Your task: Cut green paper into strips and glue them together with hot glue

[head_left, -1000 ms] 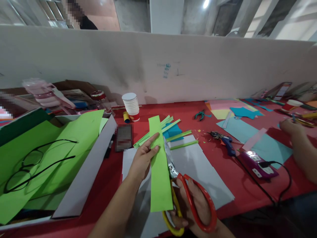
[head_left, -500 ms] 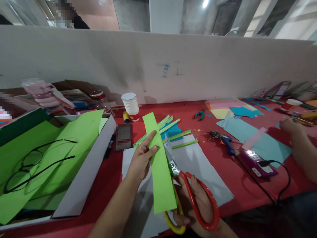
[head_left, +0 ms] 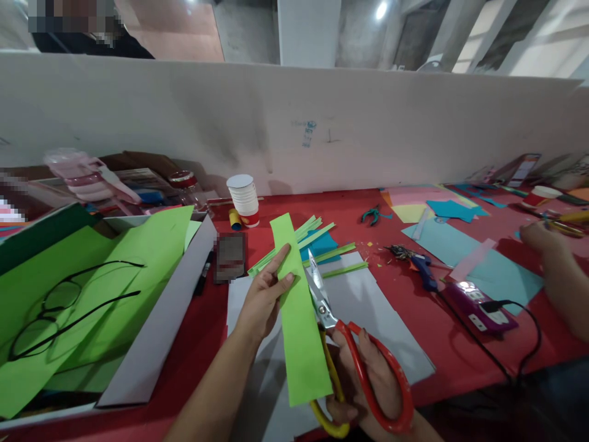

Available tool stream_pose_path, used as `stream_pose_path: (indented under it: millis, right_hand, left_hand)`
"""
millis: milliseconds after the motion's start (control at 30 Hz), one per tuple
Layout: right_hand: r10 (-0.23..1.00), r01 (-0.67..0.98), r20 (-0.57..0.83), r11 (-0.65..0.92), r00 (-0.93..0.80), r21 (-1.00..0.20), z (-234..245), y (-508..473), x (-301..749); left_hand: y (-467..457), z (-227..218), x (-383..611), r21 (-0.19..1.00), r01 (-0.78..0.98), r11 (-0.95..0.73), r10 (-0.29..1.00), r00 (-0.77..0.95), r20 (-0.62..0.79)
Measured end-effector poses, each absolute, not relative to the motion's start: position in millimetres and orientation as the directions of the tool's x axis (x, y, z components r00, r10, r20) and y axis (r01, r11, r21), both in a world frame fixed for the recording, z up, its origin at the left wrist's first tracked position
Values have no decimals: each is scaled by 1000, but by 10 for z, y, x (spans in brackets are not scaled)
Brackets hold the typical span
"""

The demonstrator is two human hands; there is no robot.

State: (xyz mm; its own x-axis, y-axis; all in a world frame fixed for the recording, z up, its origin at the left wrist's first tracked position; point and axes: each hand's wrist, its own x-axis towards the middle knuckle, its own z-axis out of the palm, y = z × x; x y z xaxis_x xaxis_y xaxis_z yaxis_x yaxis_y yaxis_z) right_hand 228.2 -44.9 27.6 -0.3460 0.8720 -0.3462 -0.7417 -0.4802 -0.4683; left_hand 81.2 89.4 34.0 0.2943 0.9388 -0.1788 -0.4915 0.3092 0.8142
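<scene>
While the left grip [head_left: 262,302] pinches 1 long, flat, lime-green strip [head_left: 301,322], the right grip [head_left: 381,376] clasps scissors [head_left: 326,313].

From my end, the green strip [head_left: 301,325] in the left hand [head_left: 264,301] looks like smooth, matt paper. Just beside it, the scissors [head_left: 324,313] in the right hand [head_left: 375,374] show polished metal blades [head_left: 318,285] and glossy plastic handles [head_left: 406,393]. The sheets [head_left: 381,313] beneath both hands are matt white paper. Right of the right hand, I see a shiny purple plastic power block [head_left: 469,304]. The red table covering [head_left: 193,344] around them looks dull, perhaps paper
</scene>
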Motion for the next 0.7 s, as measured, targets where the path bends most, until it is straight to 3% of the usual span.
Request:
stream_pose_path:
  millis: [167,367,700]
  right_hand:
    - [841,-712,-389,-530,-375,-460,251,-454,2247]
    - [848,-714,-383,-520,-366,-468,209,-445,2211]
    - [876,-666,-381,-475,-295,-576,222,-373,2213]
  left_hand:
    - [969,314,781,824,-508,252,968,132,-214]
    - [936,351,802,822,-495,280,950,266,-163]
    - [958,330,794,814,-528,241,970,168,-178]
